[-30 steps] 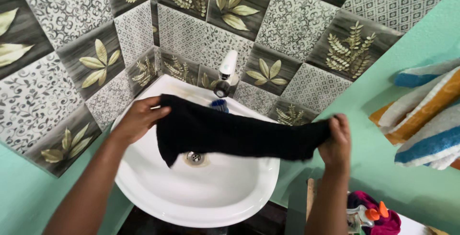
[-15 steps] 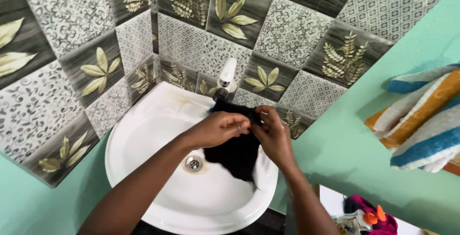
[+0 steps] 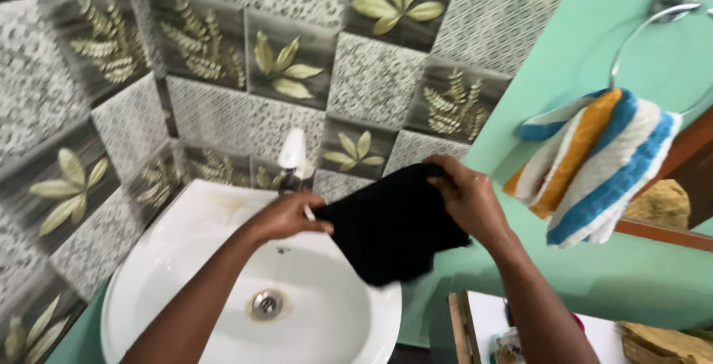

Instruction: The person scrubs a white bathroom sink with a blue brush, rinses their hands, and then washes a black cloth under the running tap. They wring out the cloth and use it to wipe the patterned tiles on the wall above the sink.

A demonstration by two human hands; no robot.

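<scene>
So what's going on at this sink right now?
A person holds a black cloth in both hands above the right rim of a white washbasin. The left hand grips its left edge, the right hand its top right. A striped towel hangs from a wall ring to the right.

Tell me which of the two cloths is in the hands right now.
The black cloth, held folded over the sink by the left hand and right hand. The striped towel hangs untouched from its wall ring.

I see a matt black cloth (image 3: 390,223), a glossy white ceramic basin (image 3: 186,260), shiny patterned wall tiles (image 3: 223,111), and a fluffy striped terry towel (image 3: 594,163) at right.
</scene>
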